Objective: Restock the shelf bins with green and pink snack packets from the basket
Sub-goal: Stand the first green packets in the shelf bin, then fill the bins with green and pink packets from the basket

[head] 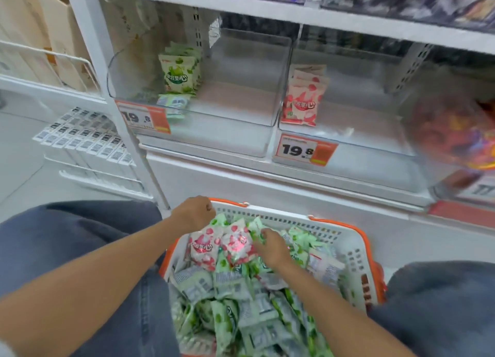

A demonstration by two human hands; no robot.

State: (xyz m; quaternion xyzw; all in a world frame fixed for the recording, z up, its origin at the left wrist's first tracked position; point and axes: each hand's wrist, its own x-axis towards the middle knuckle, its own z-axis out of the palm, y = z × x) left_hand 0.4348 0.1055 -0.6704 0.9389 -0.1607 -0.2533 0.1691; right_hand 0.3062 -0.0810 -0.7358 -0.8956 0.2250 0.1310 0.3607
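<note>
A white basket with orange handles (pixel 334 236) sits between my knees, heaped with green packets (pixel 241 311) and a few pink packets (pixel 206 247). My left hand (pixel 194 213) hovers over the basket's far left corner with fingers curled and gripping the top of a pink packet. My right hand (pixel 270 245) lies on the pile, fingers pinching a green packet beside the pink ones. On the shelf, the left clear bin (pixel 241 97) holds a few green packets (pixel 179 71). The right clear bin (pixel 361 94) holds a short row of pink packets (pixel 304 99).
Orange price tags (pixel 304 150) hang on the bin fronts. A bin of colourful sweets (pixel 460 134) stands at the right. A wire rack with barcoded boxes (pixel 88 137) is at the left. My knees in blue jeans (pixel 80 236) flank the basket.
</note>
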